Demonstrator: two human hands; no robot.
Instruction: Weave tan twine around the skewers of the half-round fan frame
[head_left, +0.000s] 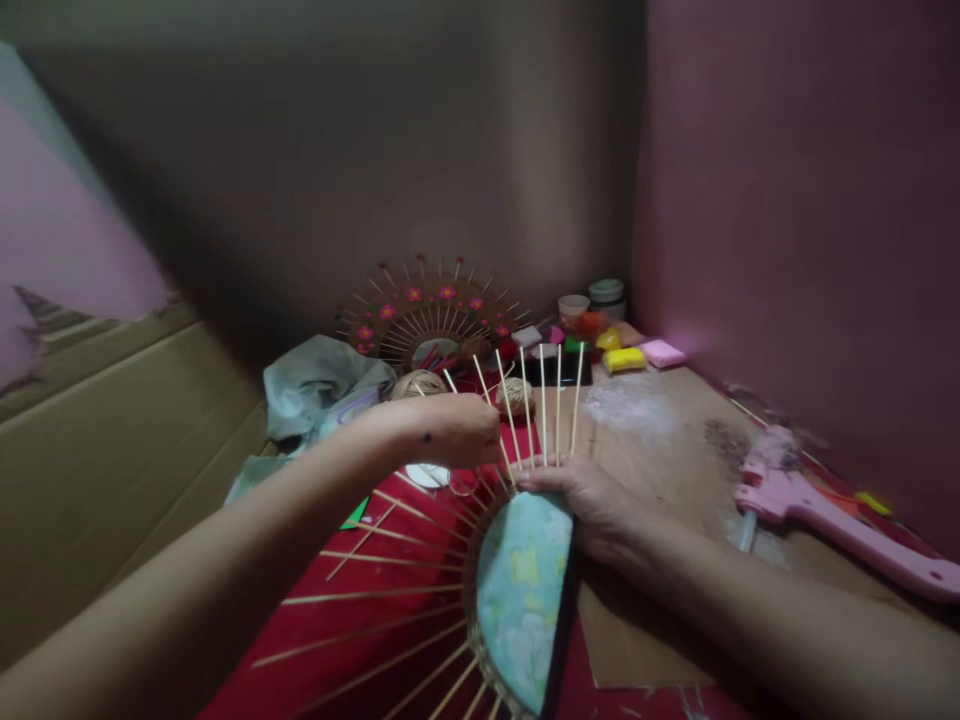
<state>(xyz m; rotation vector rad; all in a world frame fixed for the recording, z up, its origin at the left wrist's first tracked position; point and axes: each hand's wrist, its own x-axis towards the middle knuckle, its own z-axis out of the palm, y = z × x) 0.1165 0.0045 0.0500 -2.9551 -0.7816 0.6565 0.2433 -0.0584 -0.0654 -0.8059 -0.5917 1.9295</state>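
Observation:
A half-round stick fan point(523, 585) stands tilted in front of me, its flat centre painted pale blue with yellow patches. Thin wooden sticks point(375, 597) radiate from its curved rim, where a brownish twine-like band runs between them. My right hand point(574, 490) grips the upper end of the fan, fingers lying across the bases of the upright sticks. Close beside those sticks, my left hand point(469, 430) is closed; its fingertips are turned away, so what they pinch is hidden. Behind the sticks sits a ball of twine point(516, 397), with a second twine ball point(418, 384) to its left.
A finished-looking fan with pink flowers point(415, 294) leans at the back. Coloured clay packs point(624, 360) and small tubs point(606, 295) stand back right. A pink glue gun point(810, 500) lies on cardboard point(645, 620) at right. Grey cloth point(319, 385) is bunched at left, beside a cardboard wall.

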